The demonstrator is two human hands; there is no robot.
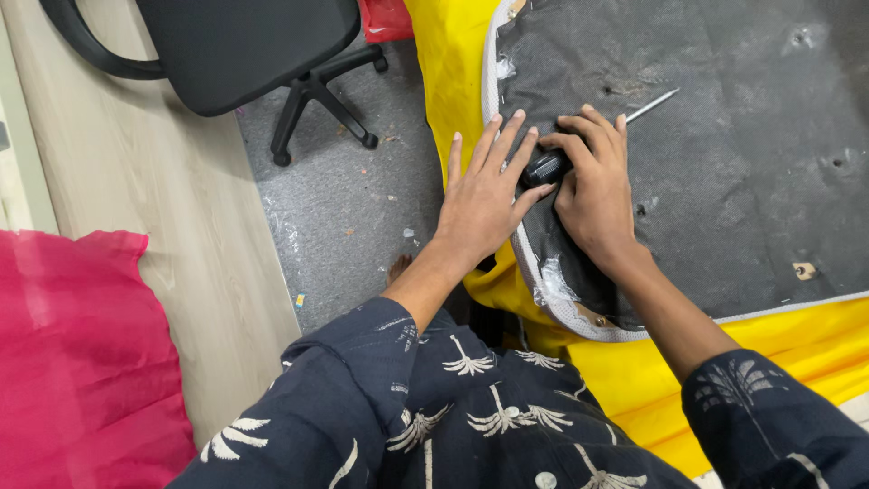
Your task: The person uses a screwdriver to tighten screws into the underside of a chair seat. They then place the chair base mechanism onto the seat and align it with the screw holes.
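A dark grey fabric-covered panel (724, 163) with a light woven edge lies over yellow cloth (453, 81). My right hand (597, 190) is closed around the black handle of a screwdriver (548, 167), whose thin metal shaft points up and right across the panel. My left hand (484, 195) lies flat with fingers spread on the panel's left edge, its fingertips touching the screwdriver handle.
A black office chair (262, 45) on a wheeled base stands at the top left on grey carpet (344, 199). A pale wooden surface (136, 181) runs along the left, with pink fabric (81, 362) at the bottom left. A red item (385, 18) sits at the top.
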